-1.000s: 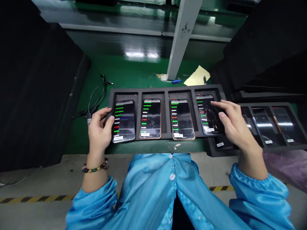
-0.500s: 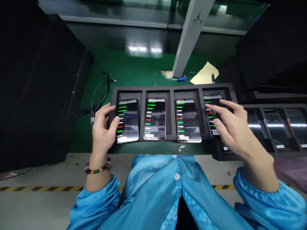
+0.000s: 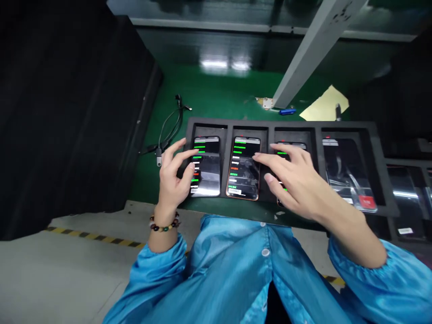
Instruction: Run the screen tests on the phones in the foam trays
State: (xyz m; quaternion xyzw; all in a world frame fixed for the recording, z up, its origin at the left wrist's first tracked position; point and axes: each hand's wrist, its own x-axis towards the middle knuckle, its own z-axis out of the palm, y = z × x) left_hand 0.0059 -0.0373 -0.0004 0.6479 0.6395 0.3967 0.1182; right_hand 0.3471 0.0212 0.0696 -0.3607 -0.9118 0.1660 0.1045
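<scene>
A black foam tray holds a row of phones in its compartments. My left hand is open at the leftmost phone, index fingertip and thumb at its left edge. Beside it lies an orange-edged phone with green, white and red text lines. My right hand is open, its index fingertip at that phone's right edge, its palm over the third phone, which it partly hides. The rightmost phone shows a pale bar on top and a red patch at the bottom.
Short black cables lie left of the tray. Behind it are a blue pen, a yellow paper and a slanted grey post. Another tray with phones sits at the right. Dark boxes stand left.
My right hand has moved left from the rightmost phone to between the second and third. That rightmost phone's text list has given way to a different screen. The view has shifted, with the tray further right.
</scene>
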